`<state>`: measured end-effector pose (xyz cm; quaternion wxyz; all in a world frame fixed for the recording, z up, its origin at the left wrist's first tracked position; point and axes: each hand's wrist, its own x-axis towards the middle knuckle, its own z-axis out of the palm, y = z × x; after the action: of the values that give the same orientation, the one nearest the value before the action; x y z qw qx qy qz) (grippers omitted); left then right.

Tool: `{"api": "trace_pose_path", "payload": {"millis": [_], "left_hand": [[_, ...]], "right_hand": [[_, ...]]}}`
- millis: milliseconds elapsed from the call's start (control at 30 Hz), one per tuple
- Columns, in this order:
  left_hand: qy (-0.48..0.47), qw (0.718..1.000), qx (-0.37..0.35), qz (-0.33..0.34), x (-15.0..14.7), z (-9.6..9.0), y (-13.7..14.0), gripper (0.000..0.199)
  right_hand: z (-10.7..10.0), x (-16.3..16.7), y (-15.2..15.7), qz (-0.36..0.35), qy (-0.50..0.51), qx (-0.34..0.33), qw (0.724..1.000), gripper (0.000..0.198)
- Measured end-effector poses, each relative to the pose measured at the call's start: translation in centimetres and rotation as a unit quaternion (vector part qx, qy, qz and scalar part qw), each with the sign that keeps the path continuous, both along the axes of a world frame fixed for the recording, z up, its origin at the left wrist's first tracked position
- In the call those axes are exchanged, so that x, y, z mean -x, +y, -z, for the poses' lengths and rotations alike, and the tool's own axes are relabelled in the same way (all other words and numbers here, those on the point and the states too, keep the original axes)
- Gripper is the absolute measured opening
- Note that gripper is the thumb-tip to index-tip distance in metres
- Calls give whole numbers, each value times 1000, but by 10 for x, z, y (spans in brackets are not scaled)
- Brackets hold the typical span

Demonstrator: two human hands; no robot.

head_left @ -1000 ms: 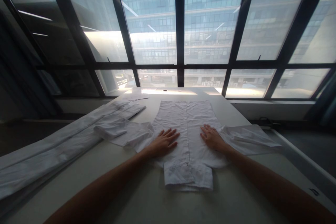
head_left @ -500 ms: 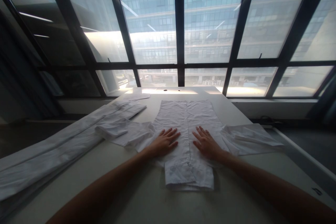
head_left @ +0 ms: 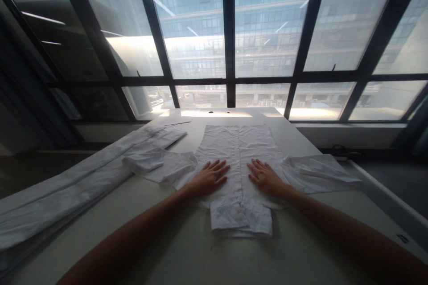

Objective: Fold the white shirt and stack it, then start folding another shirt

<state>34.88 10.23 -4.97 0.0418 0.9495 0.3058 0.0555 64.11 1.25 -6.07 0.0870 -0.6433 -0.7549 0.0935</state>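
Observation:
A white button-up shirt [head_left: 239,142] lies flat, front side up, with its collar end [head_left: 240,220] toward me and its hem away. Its left sleeve as I see it [head_left: 160,164] and its right one [head_left: 321,173] stretch out to the sides. My left hand [head_left: 210,177] rests palm down on the shirt, left of the button line, fingers spread. On the other side of the buttons, my right hand [head_left: 265,178] presses flat on the cloth, its fingers also apart. Neither hand grips anything.
A white table [head_left: 160,240] bears the shirt. Along its left side lies a long pile of folded white cloth [head_left: 83,182], partly under the shirt's sleeve. Large dark-framed windows [head_left: 230,31] stand beyond the far edge. A small dark object [head_left: 403,238] sits near the right edge.
Both hands stay flat on the shirt; the right hand has shifted very slightly to the right. The whole view has tilted a little, so things appear slightly higher.

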Motion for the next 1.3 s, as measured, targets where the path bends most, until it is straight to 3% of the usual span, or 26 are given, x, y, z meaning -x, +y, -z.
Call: {"api": "trace_pose_path", "payload": {"millis": [167,333,467,567,633,733,833,933,1300], "left_hand": [[6,1000,8,-6,-1,-3,-2,62],[13,1000,-8,-1,0,-5,-5,63],[-15,999,-34,37,-6,-8,-14,60],[-21,997,-1,79,-15,-11,-26,62],[-17,995,25,99,-20,-12,-32,65],[-10,993,40,112,-23,-11,-36,69],[-9,993,44,109,-23,-10,-35,73],[-14,993,49,104,-22,-10,-34,73],[-13,994,41,103,-21,-7,-33,68]], "right_hand": [[4,-14,11,65,-24,-10,998,64],[4,-16,12,79,-35,-21,996,62],[2,-13,12,82,-34,-22,996,60],[0,-4,12,94,-29,-25,995,58],[-3,5,9,80,-19,-44,996,57],[-7,18,3,-18,12,-73,997,58],[-8,23,-2,-102,35,-45,993,61],[-5,19,-1,-87,35,-16,995,65],[-2,12,2,-28,28,-6,999,65]]}}
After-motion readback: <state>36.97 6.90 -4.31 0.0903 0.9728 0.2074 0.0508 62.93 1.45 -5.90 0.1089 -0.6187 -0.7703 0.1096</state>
